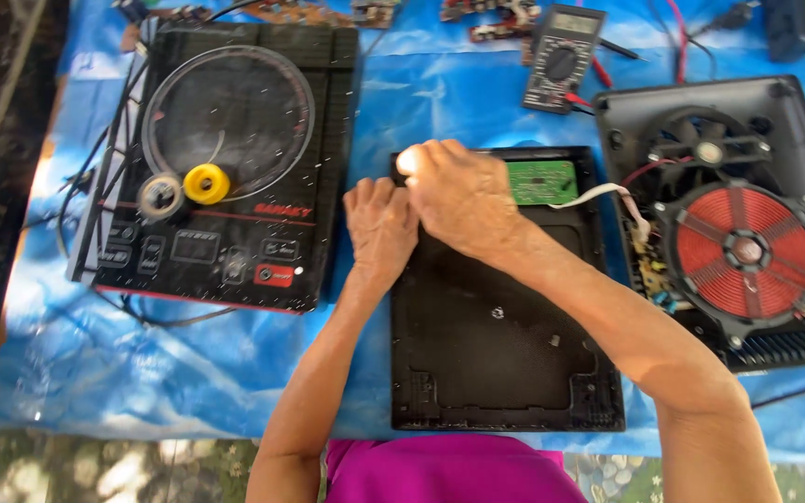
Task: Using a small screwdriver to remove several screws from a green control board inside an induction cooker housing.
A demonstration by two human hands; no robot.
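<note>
The head view shows the left hand (379,224) and right hand (458,196), both closed, pinching the top edge of the black cover (500,326). A hard pull could strain the white cable (598,194) joining the green board (542,182) to the open cooker (738,233).

open cooker base (729,214) right, cooktop (225,158) left

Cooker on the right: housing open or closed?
Open. The right-hand cooker has no top panel: its red coil, fan and inner wiring lie bare. A white cable runs to the green board.
</note>
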